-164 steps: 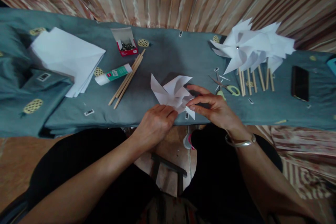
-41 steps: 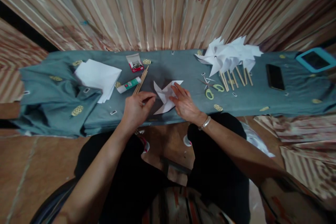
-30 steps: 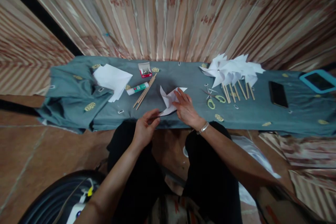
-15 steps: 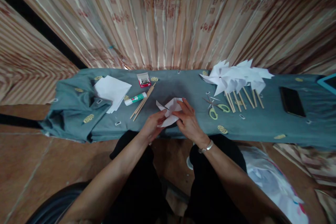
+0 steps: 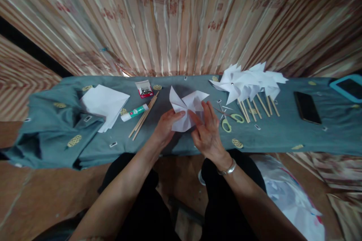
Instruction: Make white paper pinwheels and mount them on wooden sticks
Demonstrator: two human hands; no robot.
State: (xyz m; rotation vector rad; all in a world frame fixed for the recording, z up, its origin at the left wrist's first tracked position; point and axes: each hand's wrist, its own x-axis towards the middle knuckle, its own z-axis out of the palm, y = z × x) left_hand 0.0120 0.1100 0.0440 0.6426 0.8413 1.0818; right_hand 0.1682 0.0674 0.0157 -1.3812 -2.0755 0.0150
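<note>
Between my hands is a white paper pinwheel [image 5: 181, 122] with its blades folded in toward the middle. My left hand [image 5: 166, 125] grips its left side, thumb lying on the paper near the centre. My right hand [image 5: 207, 131] is at its right side, with the index finger pressed at the centre and the other fingers against the right blade. Left of them lie several wooden sticks [image 5: 144, 116], a glue stick [image 5: 134, 112] and an open red box of metal pins [image 5: 144, 90]. Scissors with green handles [image 5: 230, 119] lie to the right.
White paper sheets [image 5: 106, 101] lie at the left on the green cloth [image 5: 166, 148]. Finished pinwheels on sticks [image 5: 249, 83] lie overlapped at the right, then a black phone [image 5: 307, 107] and a blue-framed tablet [image 5: 347, 87]. A plastic bag [image 5: 291, 196] stands on the floor.
The pinwheel has been raised and turned, its blades now more spread and facing up. My right hand's fingers have lifted and opened somewhat. The camera view has shifted slightly.
</note>
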